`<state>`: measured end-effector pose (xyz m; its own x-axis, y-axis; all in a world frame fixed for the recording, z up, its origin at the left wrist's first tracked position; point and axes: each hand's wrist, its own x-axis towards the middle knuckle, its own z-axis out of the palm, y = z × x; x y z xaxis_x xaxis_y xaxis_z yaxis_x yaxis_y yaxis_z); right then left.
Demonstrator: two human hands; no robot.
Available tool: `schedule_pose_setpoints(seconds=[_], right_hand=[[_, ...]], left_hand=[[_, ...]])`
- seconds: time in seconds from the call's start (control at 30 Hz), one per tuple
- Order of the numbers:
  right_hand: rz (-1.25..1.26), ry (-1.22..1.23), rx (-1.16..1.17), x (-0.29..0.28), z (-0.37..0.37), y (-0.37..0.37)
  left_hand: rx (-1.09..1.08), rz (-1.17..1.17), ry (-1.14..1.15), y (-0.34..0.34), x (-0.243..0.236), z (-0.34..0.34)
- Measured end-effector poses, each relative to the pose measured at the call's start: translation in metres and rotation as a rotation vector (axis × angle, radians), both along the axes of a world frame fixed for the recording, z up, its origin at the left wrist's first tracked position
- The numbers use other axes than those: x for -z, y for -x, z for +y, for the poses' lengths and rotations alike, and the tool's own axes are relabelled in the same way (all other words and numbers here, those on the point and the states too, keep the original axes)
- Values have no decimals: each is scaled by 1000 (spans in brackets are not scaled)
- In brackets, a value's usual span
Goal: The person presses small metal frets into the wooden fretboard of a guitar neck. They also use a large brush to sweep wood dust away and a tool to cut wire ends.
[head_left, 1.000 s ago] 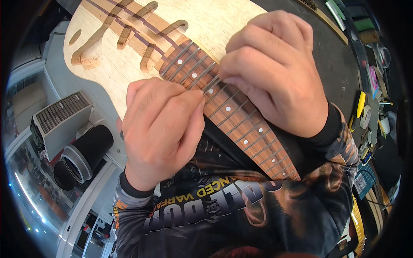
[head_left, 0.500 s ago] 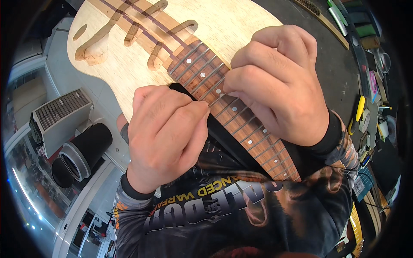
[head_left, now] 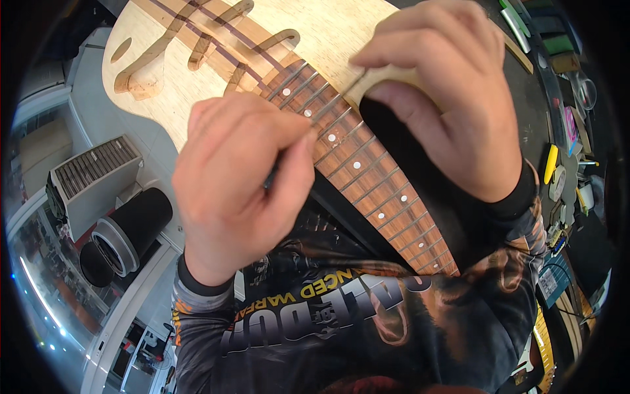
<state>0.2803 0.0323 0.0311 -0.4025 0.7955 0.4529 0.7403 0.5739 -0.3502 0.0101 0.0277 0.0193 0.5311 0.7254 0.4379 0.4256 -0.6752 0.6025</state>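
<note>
A pale wooden guitar body (head_left: 328,23) with routed channels and a striped centre fills the top. A tapered, dark rosewood fretboard (head_left: 371,187) with pale dot inlays and metal frets runs diagonally toward my stomach. My left hand (head_left: 239,180) is closed at the board's left edge, thumb and forefinger together at a fret; what they grip is hidden. My right hand (head_left: 440,111) is curled over the upper right edge, forefinger and thumb apart. A thin metal strip (head_left: 354,85) seems to project past that edge beneath the right forefinger; whether it is touched I cannot tell.
A dark bench (head_left: 528,118) at right carries tools, including a yellow-handled one (head_left: 550,162), and assorted small items. At lower left stand a black cylindrical bin (head_left: 141,220) and a pale box with slatted top (head_left: 95,171). Another guitar neck (head_left: 543,341) shows at lower right.
Both hands have moved up along the fretboard. My right thumb and forefinger have separated and shifted to the board's upper edge; my left hand has turned slightly, still pinched.
</note>
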Motion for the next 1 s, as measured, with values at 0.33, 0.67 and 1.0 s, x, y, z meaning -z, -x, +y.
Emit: schedule_pose_setpoints(seconds=[0.33, 0.67, 1.0], right_hand=[[13, -49, -134, 23, -3, -17], [0, -8, -127, 23, -2, -13], [179, 59, -121, 25, -4, -7]], left_hand=[[12, 54, 41, -9, 2, -1], [31, 81, -81, -10, 8, 2], [39, 55, -27, -9, 7, 0]])
